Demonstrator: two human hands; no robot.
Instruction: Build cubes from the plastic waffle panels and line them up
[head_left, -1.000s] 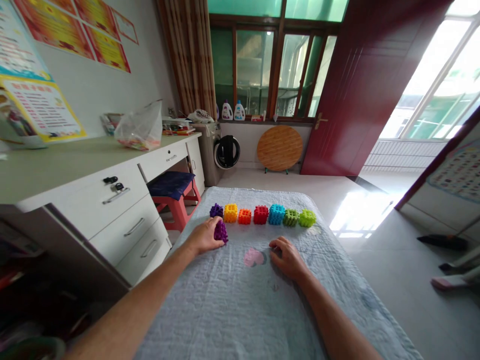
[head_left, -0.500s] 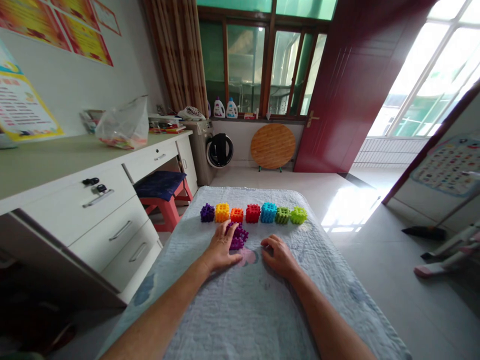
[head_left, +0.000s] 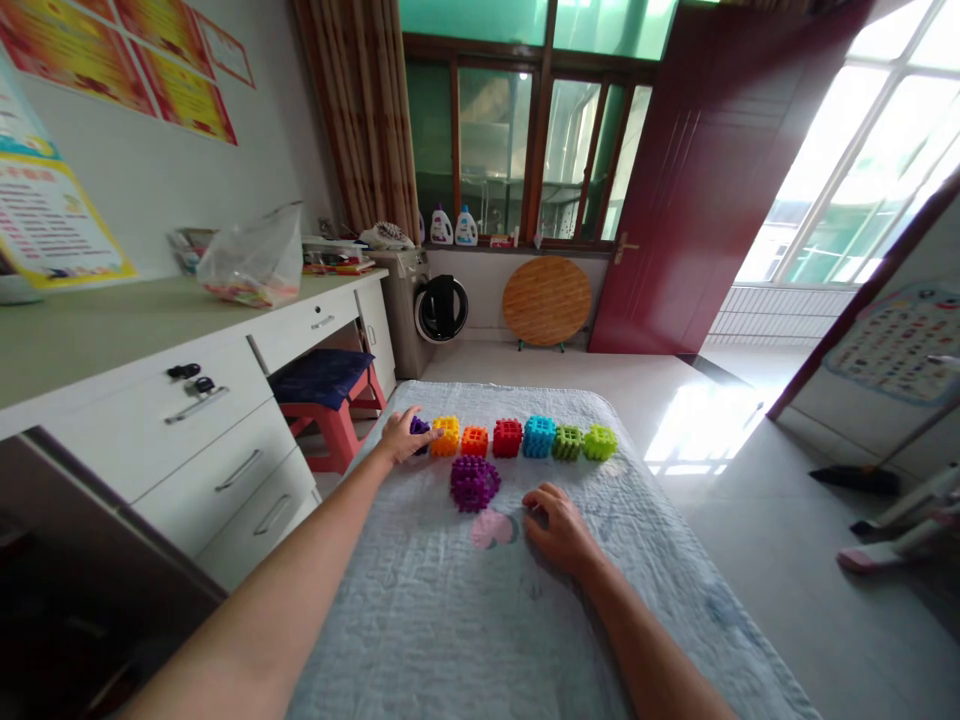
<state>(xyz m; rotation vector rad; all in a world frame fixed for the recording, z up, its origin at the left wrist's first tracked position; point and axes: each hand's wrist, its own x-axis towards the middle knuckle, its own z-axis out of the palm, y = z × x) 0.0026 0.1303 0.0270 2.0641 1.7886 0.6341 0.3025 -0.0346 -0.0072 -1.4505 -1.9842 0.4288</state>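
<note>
My left hand (head_left: pixel 403 438) is at the left end of a row of toy blocks, its fingers and thumb around a dark purple cube block (head_left: pixel 420 432), partly hidden by the hand. Its thumb reaches towards the yellow cube block (head_left: pixel 445 436). Rightwards follow an orange block (head_left: pixel 474 441), a red block (head_left: pixel 507 438), a blue block (head_left: pixel 538 436), a dark green block (head_left: pixel 568 442) and a lime green block (head_left: pixel 600 441). A larger purple piece (head_left: pixel 474 484) lies nearer me. My right hand (head_left: pixel 559 525) rests on the cloth, loosely bent, thumb and fingers apart, holding nothing.
A pale blue quilted cloth (head_left: pixel 450 620) covers the surface under the blocks. To the left stand a white desk (head_left: pixel 225 450) and a red stool with a dark cushion (head_left: pixel 326 380). Beyond are a washing machine (head_left: pixel 409 315), a round wooden tabletop (head_left: pixel 547 300) and a red door (head_left: pixel 697 180).
My left hand has left the larger purple piece and moved left and away from me to the dark purple block. My right hand has stayed in nearly the same place.
</note>
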